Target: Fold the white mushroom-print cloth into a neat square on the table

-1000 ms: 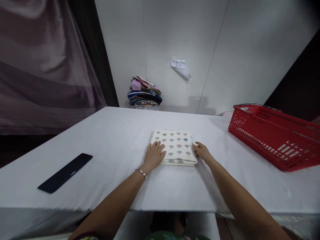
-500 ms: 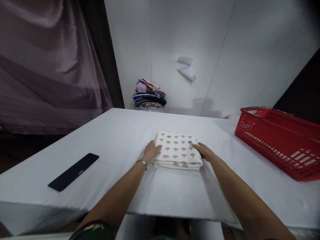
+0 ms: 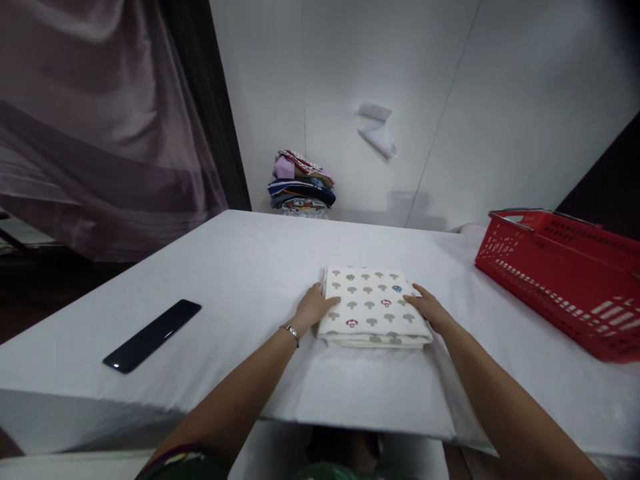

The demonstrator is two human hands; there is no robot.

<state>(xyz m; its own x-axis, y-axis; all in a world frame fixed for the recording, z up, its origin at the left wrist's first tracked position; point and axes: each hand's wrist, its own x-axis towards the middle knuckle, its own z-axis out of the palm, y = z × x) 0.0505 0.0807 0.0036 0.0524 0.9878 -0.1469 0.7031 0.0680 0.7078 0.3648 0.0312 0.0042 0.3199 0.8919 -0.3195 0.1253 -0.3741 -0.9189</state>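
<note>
A folded white cloth (image 3: 373, 308) with grey, red, green and blue mushroom prints lies flat on the white-covered table (image 3: 240, 267). My left hand (image 3: 315, 308) is at its left edge, thumb on top and the other fingers along the side. At the right edge my right hand (image 3: 429, 308) has its thumb over the top, with the other fingers beside the cloth. Both hands grip the cloth by its sides. A bracelet is on my left wrist.
To the left lies a dark flat phone-like object (image 3: 153, 335). A red plastic basket (image 3: 560, 280) stands at the right. Beyond the far edge is a stack of folded clothes (image 3: 303, 187) by the wall. A pinkish curtain (image 3: 110, 133) hangs at the left.
The folded cloth has shifted slightly right and nearer to me, with both hands staying at its sides. The view has also moved a little.
</note>
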